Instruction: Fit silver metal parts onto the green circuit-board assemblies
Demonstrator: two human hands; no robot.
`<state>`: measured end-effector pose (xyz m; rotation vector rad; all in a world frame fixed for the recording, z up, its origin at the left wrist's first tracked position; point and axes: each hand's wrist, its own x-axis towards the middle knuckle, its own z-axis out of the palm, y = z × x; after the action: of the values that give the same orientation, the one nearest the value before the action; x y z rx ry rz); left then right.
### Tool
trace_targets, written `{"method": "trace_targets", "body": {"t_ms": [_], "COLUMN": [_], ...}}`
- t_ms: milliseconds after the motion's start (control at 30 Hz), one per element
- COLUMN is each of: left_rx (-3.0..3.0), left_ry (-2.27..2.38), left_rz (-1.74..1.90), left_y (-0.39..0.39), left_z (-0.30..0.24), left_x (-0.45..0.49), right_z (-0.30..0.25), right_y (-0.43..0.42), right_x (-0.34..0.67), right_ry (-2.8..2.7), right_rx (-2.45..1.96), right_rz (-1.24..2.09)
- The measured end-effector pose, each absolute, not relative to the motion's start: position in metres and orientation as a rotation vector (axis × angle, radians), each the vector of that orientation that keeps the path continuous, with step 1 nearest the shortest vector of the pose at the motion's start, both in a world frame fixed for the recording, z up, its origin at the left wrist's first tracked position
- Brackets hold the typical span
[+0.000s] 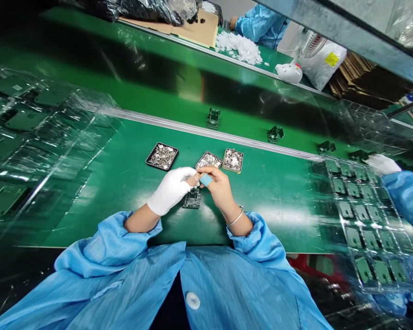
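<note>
We took the circuit board [192, 200] lying on the green tabletop [278, 197] as our landmark, and we saw both hands together over its far edge. The left hand [170, 190], in a white glove that left some fingertips bare, met the right hand [222, 190], which was ungloved, with a light blue wrap [206, 179] on one digit and a bangle [236, 216] at the wrist. Their fingertips came together and hid whatever lay between, so we could not tell whether they gripped a small part. Beyond the circuit board and to its left we found a dark tray [172, 160] of small metallic parts; beyond it and slightly right, partly behind the fingers, sat a second tray [214, 155], with a third tray [242, 162] farther right, both filled much alike. Farther beyond the circuit board ran a metal strip [206, 132], and past that we made out one board assembly [213, 118] slightly to its right and another assembly [275, 134] well to its right. Clear plastic packaging [89, 123] with green boards stood well left of the circuit board, and a compartmented clear tray [382, 290] of boards well right, a co-worker's gloved hand [382, 163] near that tray's far end.
</note>
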<state>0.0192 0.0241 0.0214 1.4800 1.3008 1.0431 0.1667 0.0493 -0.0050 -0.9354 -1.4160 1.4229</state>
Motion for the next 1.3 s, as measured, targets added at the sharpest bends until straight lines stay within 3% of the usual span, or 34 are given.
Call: {"method": "trace_targets", "body": {"t_ms": [67, 333, 500, 700, 1067, 1300], "left_rx": [1.514, 1.645, 1.807, 1.902, 2.085, 2.1], "left_ry": [1.36, 1.448, 1.5, 1.493, 1.588, 1.593], "left_rz": [1.029, 0.905, 0.958, 0.701, 0.933, 0.81], "left_y": [0.02, 0.012, -0.005, -0.021, -0.024, -0.026], "left_z": [0.024, 0.028, 0.013, -0.027, -0.022, -0.017], "left_x": [0.018, 0.01, -0.004, -0.005, 0.012, 0.012], "right_z": [-0.004, -0.001, 0.004, -0.002, -0.016, -0.017], "right_y": [0.046, 0.038, 0.036, 0.035, 0.029, 0.019], "right_x": [0.169, 0.186, 0.197, 0.2, 0.194, 0.189], "right_ry": [-1.493, -2.363, -2.262, -2.012, -2.157, -2.252], "right_rx": [-0.927, -0.8, -0.91, -0.915, -0.896, -1.113], "right_rz": [1.358, 0.565, 0.695, 1.011, 0.869, 0.827]}}
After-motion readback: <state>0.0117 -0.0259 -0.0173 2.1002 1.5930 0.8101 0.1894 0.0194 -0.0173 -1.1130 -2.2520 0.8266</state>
